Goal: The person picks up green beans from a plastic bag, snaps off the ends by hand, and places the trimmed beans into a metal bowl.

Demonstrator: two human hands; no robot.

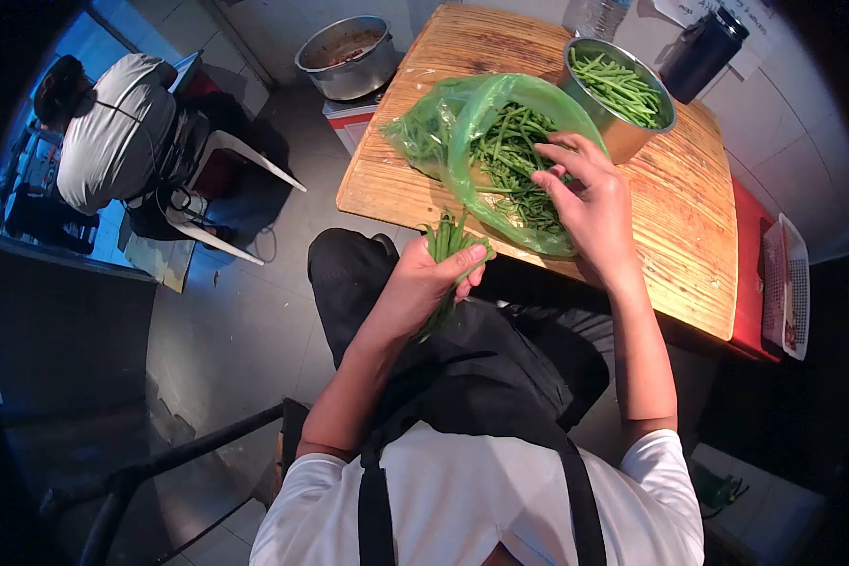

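my left fingers clamp a bean bundle, right fingers apart in the bag; a loosened clamp could spill beans floorward.

Person seen from above: white short-sleeved shirt with sleeves ending above the elbows; black apron over the lap, its two black straps running up across the shirt. Forearms and both hands bare, without gloves.
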